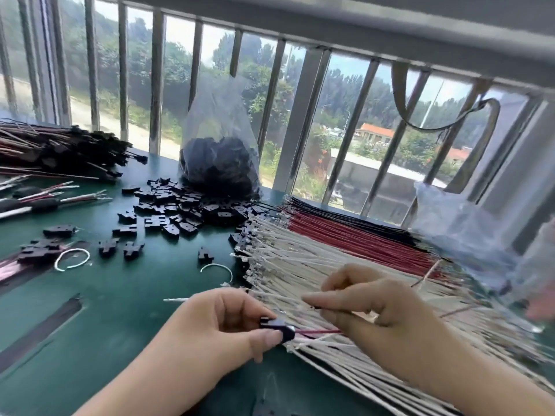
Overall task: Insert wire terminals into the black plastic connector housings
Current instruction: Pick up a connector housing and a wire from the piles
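Observation:
My left hand (223, 321) pinches a black connector housing (277, 327) between thumb and fingers, low in the middle of the view. A red wire (318, 331) runs from the housing's right side toward my right hand (369, 313). That hand pinches a white wire (288, 297) from the spread of white wires (300, 265) lying under it. Rows of red wires (354, 232) and black wires (345, 210) lie behind the white ones. Loose black housings (180, 205) are scattered on the green table (126, 295).
A clear bag of black housings (220, 163) stands at the back by the barred window (156, 85). Finished wired connectors (60, 148) are piled at the far left. Two curled white wire offcuts (72, 258) lie on the table. A crumpled plastic bag (468, 229) sits at right.

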Tool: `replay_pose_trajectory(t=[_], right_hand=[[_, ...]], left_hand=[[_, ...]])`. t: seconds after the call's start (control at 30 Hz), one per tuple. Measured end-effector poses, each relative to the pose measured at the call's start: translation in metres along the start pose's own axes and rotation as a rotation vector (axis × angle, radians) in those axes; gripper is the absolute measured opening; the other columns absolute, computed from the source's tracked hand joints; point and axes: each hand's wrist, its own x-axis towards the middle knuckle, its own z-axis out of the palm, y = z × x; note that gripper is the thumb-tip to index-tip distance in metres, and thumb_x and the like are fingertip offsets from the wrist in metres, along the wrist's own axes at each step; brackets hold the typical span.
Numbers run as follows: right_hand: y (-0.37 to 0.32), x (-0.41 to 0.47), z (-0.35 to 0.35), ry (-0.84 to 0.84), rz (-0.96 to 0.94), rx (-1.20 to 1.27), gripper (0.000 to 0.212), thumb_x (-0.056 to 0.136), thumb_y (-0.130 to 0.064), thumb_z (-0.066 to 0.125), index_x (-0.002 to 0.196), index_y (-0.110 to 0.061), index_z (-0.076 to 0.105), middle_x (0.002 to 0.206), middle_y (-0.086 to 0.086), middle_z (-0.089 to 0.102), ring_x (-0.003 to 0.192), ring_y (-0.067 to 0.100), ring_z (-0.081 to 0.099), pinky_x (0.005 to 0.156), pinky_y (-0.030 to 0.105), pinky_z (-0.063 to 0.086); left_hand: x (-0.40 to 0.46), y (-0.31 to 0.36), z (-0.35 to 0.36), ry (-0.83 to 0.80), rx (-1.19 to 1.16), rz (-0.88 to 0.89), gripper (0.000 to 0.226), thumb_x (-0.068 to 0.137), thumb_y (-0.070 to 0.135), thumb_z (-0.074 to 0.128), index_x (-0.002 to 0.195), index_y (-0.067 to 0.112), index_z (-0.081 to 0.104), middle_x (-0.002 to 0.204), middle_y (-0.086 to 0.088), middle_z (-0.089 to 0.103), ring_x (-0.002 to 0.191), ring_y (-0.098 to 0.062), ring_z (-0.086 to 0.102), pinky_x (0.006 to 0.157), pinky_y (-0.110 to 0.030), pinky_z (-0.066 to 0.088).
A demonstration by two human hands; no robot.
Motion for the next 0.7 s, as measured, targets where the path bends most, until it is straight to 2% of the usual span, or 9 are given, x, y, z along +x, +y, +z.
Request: replay_pose_trajectory(t=[0.13,0.2,0.27,0.33,0.5,0.6,0.7], right_hand=[[-0.007,-0.004,0.002,0.144,0.030,-0.005,0.027,0.072,-0.019,0.079,0.082,-0.043,0.074,0.065,-0.023,0.062,0.064,-0.004,0.057,0.056,0.002,0.036],[-0.011,-0.005,0.003,0.130,0.048,-0.016,0.024,0.069,-0.018,0.081,0.074,-0.040,0.075,0.063,-0.025,0.063,0.063,-0.007,0.057,0.055,0.001,0.036],[-0.012,-0.005,0.004,0.095,0.073,-0.026,0.024,0.069,-0.017,0.082,0.069,-0.039,0.074,0.064,-0.025,0.065,0.063,-0.009,0.058,0.056,0.001,0.037],[-0.013,-0.004,0.005,0.061,0.086,-0.024,0.022,0.071,-0.015,0.081,0.070,-0.036,0.074,0.064,-0.025,0.065,0.063,-0.009,0.058,0.056,0.001,0.037],[-0.010,-0.004,0.004,0.024,0.030,-0.074,0.018,0.075,-0.018,0.077,0.082,-0.035,0.073,0.073,-0.025,0.063,0.074,-0.006,0.058,0.063,0.002,0.038],[-0.004,-0.006,0.006,0.041,-0.029,-0.153,0.010,0.082,-0.026,0.066,0.088,-0.031,0.071,0.081,-0.017,0.062,0.079,0.001,0.059,0.068,0.009,0.042],[0.000,-0.007,0.008,0.053,-0.082,-0.236,0.010,0.086,-0.024,0.060,0.088,-0.029,0.070,0.079,-0.016,0.059,0.076,-0.001,0.055,0.066,0.010,0.042]], left_hand=[[-0.001,0.002,0.000,0.025,-0.029,0.037,0.020,0.052,0.020,0.080,0.070,0.021,0.074,0.056,-0.007,0.069,0.048,-0.004,0.061,0.049,-0.007,0.043],[-0.001,0.003,0.000,0.018,-0.028,0.053,0.026,0.046,0.024,0.079,0.071,0.021,0.075,0.057,-0.009,0.069,0.049,-0.007,0.062,0.051,-0.008,0.044],[0.000,0.004,0.001,0.008,-0.031,0.061,0.022,0.049,0.017,0.080,0.070,0.018,0.075,0.055,-0.010,0.069,0.048,-0.008,0.062,0.050,-0.009,0.045],[0.000,0.005,0.002,0.003,-0.035,0.071,0.019,0.050,0.008,0.079,0.067,0.016,0.076,0.053,-0.010,0.068,0.047,-0.008,0.061,0.048,-0.009,0.044],[0.001,0.003,0.001,0.028,-0.001,0.108,0.027,0.042,0.023,0.078,0.069,0.020,0.077,0.056,-0.010,0.069,0.050,-0.008,0.063,0.052,-0.009,0.047],[0.001,0.000,0.001,0.050,0.004,0.122,0.027,0.049,0.020,0.090,0.073,0.020,0.076,0.057,-0.012,0.069,0.051,-0.010,0.063,0.054,-0.011,0.048],[0.002,-0.002,0.001,0.063,-0.016,0.122,0.024,0.050,0.018,0.084,0.072,0.020,0.076,0.057,-0.012,0.068,0.050,-0.010,0.063,0.053,-0.013,0.049]])
